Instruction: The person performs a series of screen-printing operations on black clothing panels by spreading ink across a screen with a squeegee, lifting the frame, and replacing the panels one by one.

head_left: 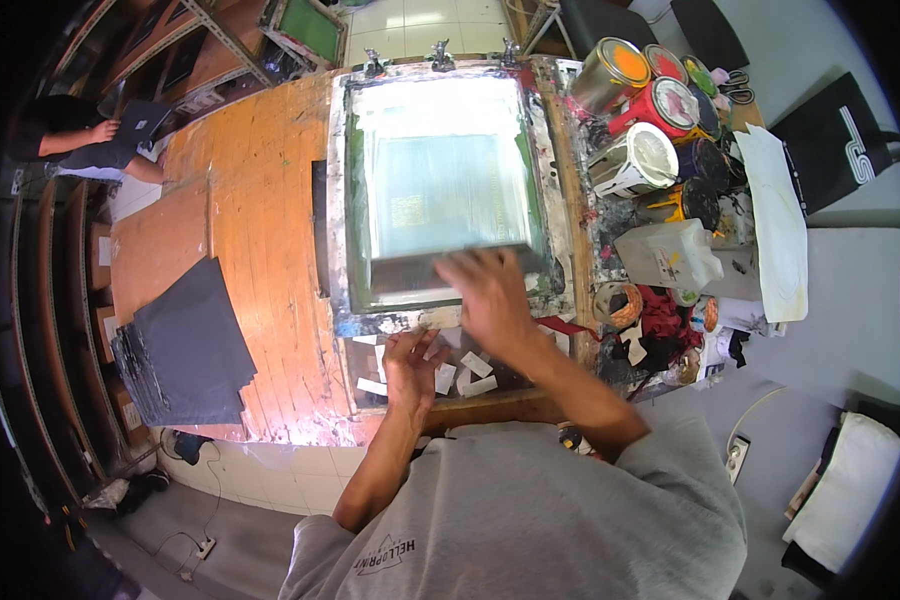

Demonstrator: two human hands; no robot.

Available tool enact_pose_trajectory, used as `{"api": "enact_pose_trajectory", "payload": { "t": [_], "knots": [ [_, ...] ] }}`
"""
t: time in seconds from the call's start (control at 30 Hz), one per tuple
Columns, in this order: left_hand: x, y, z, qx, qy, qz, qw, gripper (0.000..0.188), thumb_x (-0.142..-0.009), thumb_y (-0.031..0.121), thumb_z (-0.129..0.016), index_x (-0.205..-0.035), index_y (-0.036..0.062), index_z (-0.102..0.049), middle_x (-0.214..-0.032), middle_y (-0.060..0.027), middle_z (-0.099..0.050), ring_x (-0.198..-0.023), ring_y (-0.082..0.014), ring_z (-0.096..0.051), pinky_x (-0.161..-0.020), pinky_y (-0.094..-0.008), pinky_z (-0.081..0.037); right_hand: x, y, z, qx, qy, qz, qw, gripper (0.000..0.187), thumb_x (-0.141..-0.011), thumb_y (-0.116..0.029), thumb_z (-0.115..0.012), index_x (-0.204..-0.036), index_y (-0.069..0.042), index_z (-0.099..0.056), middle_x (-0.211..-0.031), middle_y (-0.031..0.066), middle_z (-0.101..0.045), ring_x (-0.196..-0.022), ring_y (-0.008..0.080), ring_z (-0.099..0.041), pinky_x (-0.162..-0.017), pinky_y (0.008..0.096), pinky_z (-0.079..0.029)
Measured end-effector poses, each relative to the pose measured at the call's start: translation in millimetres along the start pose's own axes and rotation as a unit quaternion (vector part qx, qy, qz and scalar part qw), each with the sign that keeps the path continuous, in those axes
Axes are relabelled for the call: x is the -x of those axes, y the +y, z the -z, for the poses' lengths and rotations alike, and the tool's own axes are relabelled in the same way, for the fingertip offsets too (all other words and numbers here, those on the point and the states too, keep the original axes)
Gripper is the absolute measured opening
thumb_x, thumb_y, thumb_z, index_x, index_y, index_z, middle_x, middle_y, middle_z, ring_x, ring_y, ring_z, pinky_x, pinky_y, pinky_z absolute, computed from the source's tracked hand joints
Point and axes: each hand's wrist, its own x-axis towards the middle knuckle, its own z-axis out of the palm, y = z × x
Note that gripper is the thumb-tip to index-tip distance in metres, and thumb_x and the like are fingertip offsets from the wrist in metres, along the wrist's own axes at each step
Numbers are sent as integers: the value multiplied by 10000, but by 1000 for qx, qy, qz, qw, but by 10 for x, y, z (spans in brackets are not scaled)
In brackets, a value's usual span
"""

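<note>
A screen-printing frame [338,200] lies on the table before me, its mesh [440,190] coated with pale ink, white and thick along the far end. My right hand [485,295] is closed over a dark, wide squeegee [400,268], slightly blurred, lying across the near part of the mesh. At the frame's near edge, my left hand [415,365] is palm up with its fingers loosely curled and apart; whether the fingertips touch the frame is unclear. Small white paper strips [477,365] lie beside and under that hand.
Dark sheets [185,345] are stacked on the table's left. Ink cans [635,160], a plastic jug [670,255], tape rolls [618,304] and rags [660,320] crowd the right. Metal clamps [441,56] stand at the far edge. Another person [70,140] holds a dark sheet, far left.
</note>
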Motion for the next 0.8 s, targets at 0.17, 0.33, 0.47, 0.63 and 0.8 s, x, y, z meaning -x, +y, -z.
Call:
{"api": "enact_pose_trajectory", "payload": {
  "t": [0.17, 0.33, 0.47, 0.63, 0.8],
  "knots": [
    [349, 393, -361, 10, -77, -47, 996, 267, -899, 174, -624, -1153, 91, -605, -1144, -98, -655, -1159, -305, -621, -1075, -610, -439, -18, -342, 367, 39, 107, 55, 992, 521, -785, -28, -665, -1304, -66, -645, -1348, 136, -619, -1239, 371, -562, -986, 560, -419],
    [494, 852, -710, 30, -183, -161, 969, 302, -946, 167, -603, -1210, 23, -577, -1184, -140, -692, -1110, -310, -675, -1046, -485, -484, -631, -285, 881, 67, 186, 133, 971, 467, -797, -17, -659, -1262, -63, -654, -1308, 121, -623, -1190, 343, -583, -943, 534, -437],
    [-169, 1306, -644, -142, -110, -316, 932, 302, -1037, 241, -563, -1072, -33, -685, -1068, -143, -727, -1007, -222, -673, -989, -356, -484, -1346, -215, 1315, 39, 245, 174, 953, 304, -773, -12, -666, -1070, -77, -678, -992, 78, -700, -952, 271, -657, -811, 463, -460],
    [-1283, 1436, -245, -547, 257, -292, 742, 352, -999, 372, -667, -1158, 58, -677, -1197, -98, -622, -1136, -257, -571, -1004, -487, -406, -2012, -420, 2256, -77, 68, 88, 991, 322, -881, 92, -534, -1152, 44, -701, -774, 190, -699, -600, 165, -625, -476, 306, -513],
    [-1641, 1289, 34, -685, 327, -299, 579, 435, -893, 431, -771, -1130, 79, -673, -1413, -160, -483, -1336, -377, -427, -985, -681, -341, -2406, -369, 2542, -71, 3, 83, 994, 353, -846, 69, -526, -1121, 28, -743, -826, 204, -728, -684, 244, -687, -593, 367, -567]
  ]
}}
